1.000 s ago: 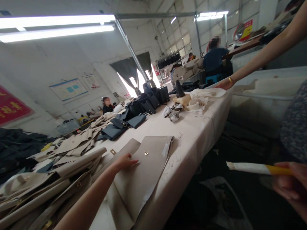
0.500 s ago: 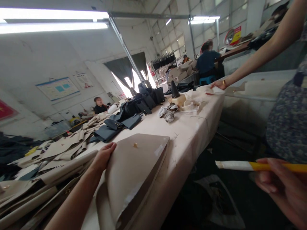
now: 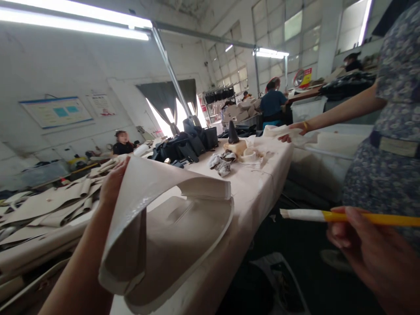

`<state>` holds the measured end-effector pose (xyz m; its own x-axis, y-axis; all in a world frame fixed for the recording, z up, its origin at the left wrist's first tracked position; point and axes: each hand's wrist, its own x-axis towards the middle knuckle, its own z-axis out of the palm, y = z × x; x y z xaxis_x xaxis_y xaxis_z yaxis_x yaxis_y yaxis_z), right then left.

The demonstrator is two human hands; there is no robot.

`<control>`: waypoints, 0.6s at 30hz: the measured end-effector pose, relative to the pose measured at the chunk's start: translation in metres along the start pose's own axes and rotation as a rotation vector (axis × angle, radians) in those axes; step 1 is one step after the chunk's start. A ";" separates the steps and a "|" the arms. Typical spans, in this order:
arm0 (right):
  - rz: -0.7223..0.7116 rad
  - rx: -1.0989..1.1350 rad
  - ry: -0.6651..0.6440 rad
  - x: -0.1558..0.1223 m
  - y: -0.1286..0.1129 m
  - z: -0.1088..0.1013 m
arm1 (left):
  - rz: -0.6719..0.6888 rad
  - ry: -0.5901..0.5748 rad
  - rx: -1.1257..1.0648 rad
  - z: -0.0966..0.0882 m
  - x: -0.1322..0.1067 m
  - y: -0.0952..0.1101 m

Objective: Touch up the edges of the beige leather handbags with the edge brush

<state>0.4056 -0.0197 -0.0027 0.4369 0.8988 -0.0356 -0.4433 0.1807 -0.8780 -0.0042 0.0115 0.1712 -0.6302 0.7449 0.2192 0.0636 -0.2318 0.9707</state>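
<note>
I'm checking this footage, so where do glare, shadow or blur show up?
In the head view, the long white fluorescent tubes and the bright window behind dark grey curtains wash out; same head view, the dark floor beside the cream cloth-covered table sinks into shadow; head view again, white shine marks the curled beige leather-like piece, and the bare right hand looks slightly soft.

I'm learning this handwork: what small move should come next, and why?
Probably bring the brush in the right hand to the beige piece: the left hand holds its upper panel raised, exposing the inside, and the bristles point that way.
</note>
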 end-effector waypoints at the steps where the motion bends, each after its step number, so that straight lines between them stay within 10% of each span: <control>1: -0.018 0.005 -0.002 0.004 0.002 0.000 | -0.029 -0.013 -0.033 0.006 0.000 -0.007; 10: -0.111 -0.111 -0.304 0.041 0.044 0.029 | -0.352 -0.037 -0.142 0.043 -0.021 -0.042; 18: -0.309 -0.356 -0.419 0.087 0.061 0.071 | -0.258 -0.029 -0.114 0.053 0.017 -0.079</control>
<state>0.3604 0.0977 -0.0255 0.1276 0.9196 0.3714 -0.0266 0.3775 -0.9256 0.0208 0.0757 0.1039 -0.5916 0.8057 -0.0290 -0.1840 -0.0998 0.9778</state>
